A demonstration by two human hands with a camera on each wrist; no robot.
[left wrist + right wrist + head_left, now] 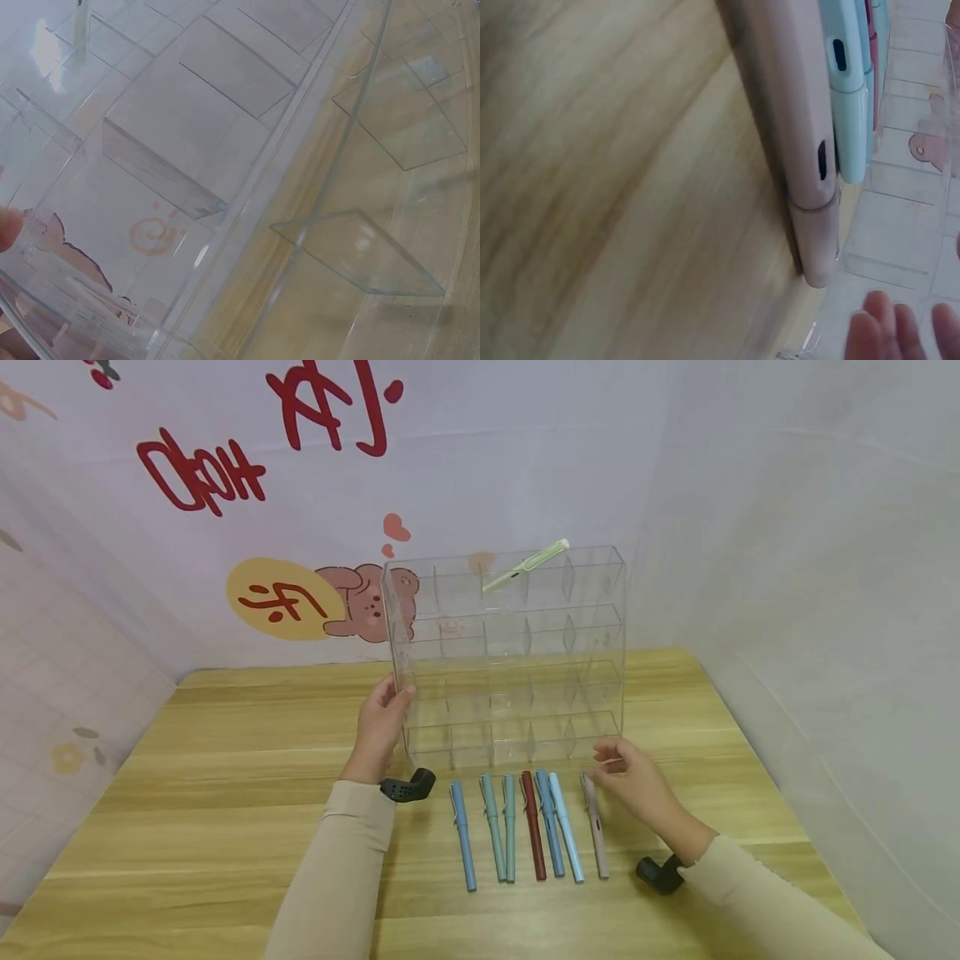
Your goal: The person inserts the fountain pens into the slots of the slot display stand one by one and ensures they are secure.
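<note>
Before me: wood-grained table; whitish back wall bearing red lettering and a cartoon bear; pale side wall, my right.

**Lighting even, wrist cams soft**

Head view: bright, diffuse light, mostly sharp; faint soft shadows on the desk. Left wrist: hazy, low contrast, white glare patch top left, thin highlights along edges of the clear rack. Right wrist: dimmer; desk grain smeared, dark shadow left of the mauve pen.
</note>
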